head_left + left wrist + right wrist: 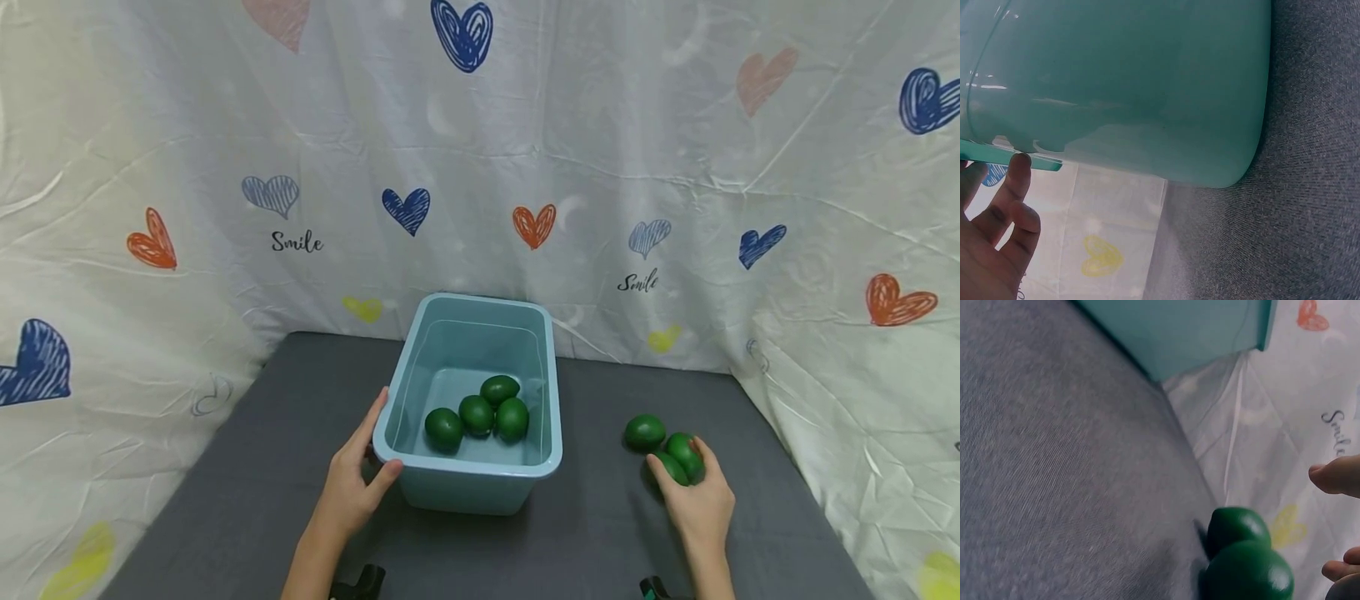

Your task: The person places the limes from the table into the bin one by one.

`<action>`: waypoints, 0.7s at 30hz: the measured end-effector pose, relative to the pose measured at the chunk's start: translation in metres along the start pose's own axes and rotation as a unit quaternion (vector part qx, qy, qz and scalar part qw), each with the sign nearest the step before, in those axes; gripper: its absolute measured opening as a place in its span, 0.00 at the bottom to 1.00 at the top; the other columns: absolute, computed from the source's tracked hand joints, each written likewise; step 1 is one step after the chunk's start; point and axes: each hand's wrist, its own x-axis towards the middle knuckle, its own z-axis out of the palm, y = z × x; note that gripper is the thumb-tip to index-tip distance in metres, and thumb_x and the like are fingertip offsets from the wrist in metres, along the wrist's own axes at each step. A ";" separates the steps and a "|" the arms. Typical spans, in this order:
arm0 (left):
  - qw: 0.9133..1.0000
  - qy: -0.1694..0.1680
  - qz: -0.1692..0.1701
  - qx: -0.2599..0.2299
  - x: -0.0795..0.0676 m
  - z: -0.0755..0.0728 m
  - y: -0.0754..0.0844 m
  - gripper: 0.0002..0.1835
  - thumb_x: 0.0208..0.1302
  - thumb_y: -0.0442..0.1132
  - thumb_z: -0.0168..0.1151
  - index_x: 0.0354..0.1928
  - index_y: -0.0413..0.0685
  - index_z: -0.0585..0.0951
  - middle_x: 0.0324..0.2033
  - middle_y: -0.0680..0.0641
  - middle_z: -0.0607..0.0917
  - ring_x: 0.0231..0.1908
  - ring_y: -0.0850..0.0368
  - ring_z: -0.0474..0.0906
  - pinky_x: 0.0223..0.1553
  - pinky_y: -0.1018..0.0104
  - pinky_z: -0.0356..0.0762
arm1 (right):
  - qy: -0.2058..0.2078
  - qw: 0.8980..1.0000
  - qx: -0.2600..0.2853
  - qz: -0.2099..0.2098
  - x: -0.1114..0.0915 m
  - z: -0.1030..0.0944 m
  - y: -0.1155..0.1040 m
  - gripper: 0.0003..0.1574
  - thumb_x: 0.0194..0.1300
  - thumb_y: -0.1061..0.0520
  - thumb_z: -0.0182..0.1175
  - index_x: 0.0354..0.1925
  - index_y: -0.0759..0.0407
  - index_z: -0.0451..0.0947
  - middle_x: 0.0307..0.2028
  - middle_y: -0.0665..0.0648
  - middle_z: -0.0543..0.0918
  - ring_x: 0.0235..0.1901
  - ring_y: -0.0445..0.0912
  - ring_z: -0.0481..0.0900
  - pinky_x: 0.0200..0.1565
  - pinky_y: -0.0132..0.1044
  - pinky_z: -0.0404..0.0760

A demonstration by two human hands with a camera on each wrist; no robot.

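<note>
A light blue plastic bin [480,492] stands on the dark grey tabletop, with several smooth, dark green oval fruits [476,415] inside. My left hand [352,479] touches the bin's near left corner, thumb at the front rim and fingers along the left side. In the left wrist view its fingers [1020,169] are loosely bent by the rim. Three more green fruits [645,433] lie together right of the bin. Over the nearest ones my right hand [701,500] reaches with thumb and fingers spread. The right wrist view shows its thumb [1338,476] apart from two fruits [1247,572].
A white cloth [585,183] printed with hearts and "Smile" hangs behind and beside the table. Grey tabletop [600,533] stretches between the bin and the loose fruits. Black parts [360,583] show by both wrists at the bottom edge.
</note>
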 end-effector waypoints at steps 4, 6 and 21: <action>1.000 0.000 -0.002 -0.001 0.000 0.000 0.000 0.42 0.75 0.55 0.64 0.85 0.60 0.58 0.78 0.47 0.70 0.43 0.63 0.74 0.38 0.62 0.75 | -0.012 1.000 -0.014 0.016 0.000 -0.001 0.007 0.51 0.61 0.48 0.78 0.73 0.69 0.71 0.67 0.70 0.79 0.62 0.69 0.77 0.63 0.67 0.71; 1.000 0.000 -0.001 -0.002 0.000 0.000 0.000 0.42 0.75 0.56 0.64 0.85 0.60 0.58 0.78 0.47 0.70 0.43 0.63 0.74 0.38 0.62 0.75 | -0.020 0.999 -0.022 0.022 -0.001 -0.001 0.010 0.52 0.61 0.47 0.78 0.73 0.70 0.70 0.67 0.71 0.78 0.63 0.70 0.76 0.63 0.68 0.71; 1.000 0.003 0.010 0.004 0.000 0.000 -0.001 0.42 0.75 0.56 0.64 0.85 0.58 0.59 0.76 0.45 0.72 0.40 0.64 0.74 0.37 0.61 0.76 | -0.041 0.998 -0.038 0.035 -0.006 0.004 0.019 0.53 0.62 0.48 0.77 0.74 0.72 0.68 0.69 0.73 0.76 0.65 0.73 0.73 0.65 0.70 0.68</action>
